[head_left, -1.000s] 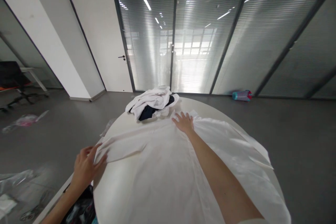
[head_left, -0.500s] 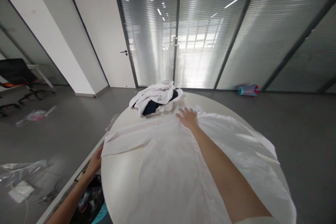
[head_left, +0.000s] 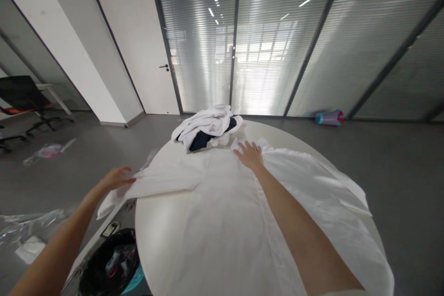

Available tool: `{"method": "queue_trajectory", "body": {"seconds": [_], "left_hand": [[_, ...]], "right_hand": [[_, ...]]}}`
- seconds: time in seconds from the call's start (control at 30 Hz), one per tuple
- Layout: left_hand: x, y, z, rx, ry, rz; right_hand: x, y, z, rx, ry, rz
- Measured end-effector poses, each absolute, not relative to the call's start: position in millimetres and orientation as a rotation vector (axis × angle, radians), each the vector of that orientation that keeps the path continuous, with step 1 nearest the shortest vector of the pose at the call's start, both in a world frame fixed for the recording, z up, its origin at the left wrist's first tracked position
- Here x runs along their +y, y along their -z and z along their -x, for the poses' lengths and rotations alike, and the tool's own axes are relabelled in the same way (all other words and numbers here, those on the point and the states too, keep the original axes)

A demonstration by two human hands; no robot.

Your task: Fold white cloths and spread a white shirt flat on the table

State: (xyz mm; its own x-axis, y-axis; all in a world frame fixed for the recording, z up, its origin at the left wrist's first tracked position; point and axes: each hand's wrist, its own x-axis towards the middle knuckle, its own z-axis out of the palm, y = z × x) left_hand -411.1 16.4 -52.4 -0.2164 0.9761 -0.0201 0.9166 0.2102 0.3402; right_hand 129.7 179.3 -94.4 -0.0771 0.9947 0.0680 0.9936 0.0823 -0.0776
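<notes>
A long white shirt (head_left: 229, 222) lies spread over the round table (head_left: 156, 231). My right hand (head_left: 250, 155) rests flat near its collar, fingers spread on the cloth. Past the table's left edge, my left hand (head_left: 117, 179) is at the sleeve (head_left: 166, 180), with finger and thumb apart. The sleeve runs beneath that hand, and its end hangs beyond the edge, partly covered by the hand. At the far side of the table sits a crumpled heap of white clothes (head_left: 211, 125) with a dark navy piece (head_left: 200, 141) in it.
Below the table's left edge stands a bin with a black liner (head_left: 111, 259). Clear plastic wrapping (head_left: 34, 224) lies on the floor at left. A blue and purple bundle (head_left: 329, 118) lies by the glass wall. An office chair (head_left: 26, 97) is at far left.
My left hand has moved up and outward from the table's edge. The sleeve end now extends past the edge, longer and straighter. My right hand has stayed in place.
</notes>
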Motion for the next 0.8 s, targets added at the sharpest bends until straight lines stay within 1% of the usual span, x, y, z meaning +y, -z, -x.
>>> {"method": "queue_trajectory", "body": {"seconds": [0.1, 0.2, 0.27, 0.33, 0.43, 0.63, 0.7, 0.8], "left_hand": [[28.6, 53.2, 353.6, 2.196, -0.495, -2.004], [26.8, 56.3, 273.8, 1.850, -0.587, -2.286], [20.5, 62.4, 226.2, 1.596, -0.501, -2.469], [13.6, 71.5, 194.1, 1.445, -0.347, -2.582], [7.2, 85.3, 176.4, 1.436, -0.220, -2.634], [8.7, 94.8, 176.8, 1.521, -0.216, -2.675], [6.1, 91.0, 175.3, 1.542, -0.315, -2.679], [-11.9, 77.8, 175.8, 1.728, -0.549, -2.586]], "right_hand": [[181.0, 94.0, -127.9, -2.237, -0.034, 2.093], [183.5, 93.5, -127.1, -2.226, -0.069, 2.117], [186.6, 93.2, -128.2, -2.234, -0.081, 2.123], [191.4, 93.0, -130.6, -2.240, -0.090, 2.129], [201.2, 92.5, -134.9, -2.241, -0.100, 2.113], [215.3, 92.5, -135.2, -2.167, -0.173, 1.964], [214.7, 89.0, -136.5, -2.122, -0.260, 1.825], [206.8, 74.4, -149.8, -2.054, -0.344, 1.665]]}}
